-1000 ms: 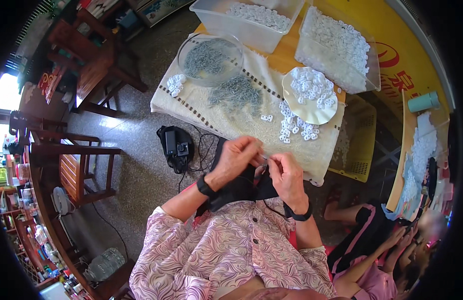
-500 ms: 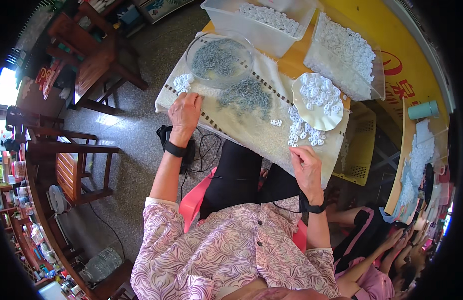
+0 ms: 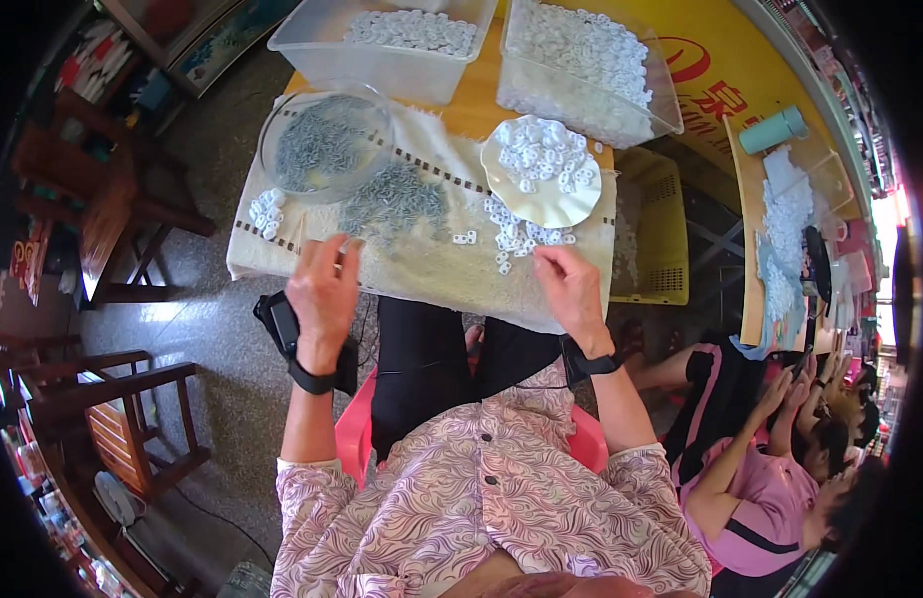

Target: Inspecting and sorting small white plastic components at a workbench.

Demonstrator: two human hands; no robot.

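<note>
My left hand (image 3: pixel 324 289) hovers at the front left of the cloth (image 3: pixel 471 284), just short of a loose heap of small grey metal pins or screws (image 3: pixel 396 202). Its fingers are bent, thumb and forefinger apart, with nothing seen between them. My right hand (image 3: pixel 573 291) is closed in a pinch beside scattered small white plastic pieces with holes (image 3: pixel 513 237); whatever is in its fingertips is too small to make out. Behind these, more white pieces (image 3: pixel 546 149) fill a scalloped cream dish (image 3: pixel 556 207). A small white pile (image 3: pixel 266 213) lies on the left.
A clear round bowl (image 3: pixel 265 149) of grey pins stands at the back left. Two plastic bins (image 3: pixel 382 85) (image 3: pixel 591 120) of white pieces stand behind. A yellow crate (image 3: pixel 670 244) is at the right, near another person (image 3: pixel 760 498). Wooden chairs (image 3: pixel 123 399) stand left.
The view has shifted, so the table appears further left. My left hand has moved from the small white pile toward the grey heap. My right hand stays by the white pieces, fingertips pinched.
</note>
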